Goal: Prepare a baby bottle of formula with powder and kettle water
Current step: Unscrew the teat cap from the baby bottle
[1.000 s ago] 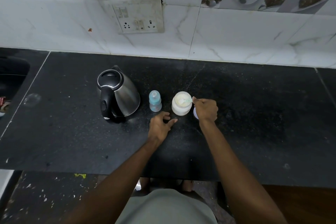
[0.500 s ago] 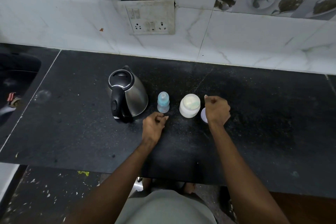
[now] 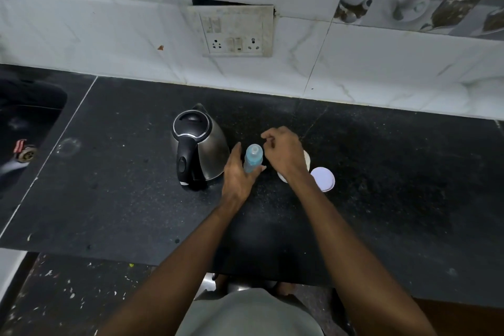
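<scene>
A small blue baby bottle (image 3: 253, 157) stands open-topped on the black counter (image 3: 381, 185), just right of the steel kettle (image 3: 210, 150). My left hand (image 3: 238, 177) wraps its lower part, thumb on the left and fingers on the right. My right hand (image 3: 285, 153) hovers beside the bottle's mouth with fingers pinched; the scoop it carries is hidden inside them. Under that hand only an edge of the white powder jar (image 3: 307, 161) shows. Its pale lid (image 3: 322, 179) lies flat to the right.
A sink (image 3: 27, 128) with a drain is sunk into the counter at far left. A wall socket plate (image 3: 237, 33) sits on the tiled wall behind the kettle. The counter's front edge runs just before my body.
My right hand has moved left from the powder jar to the bottle's mouth. My left hand has gone forward from the counter and closed around the bottle.
</scene>
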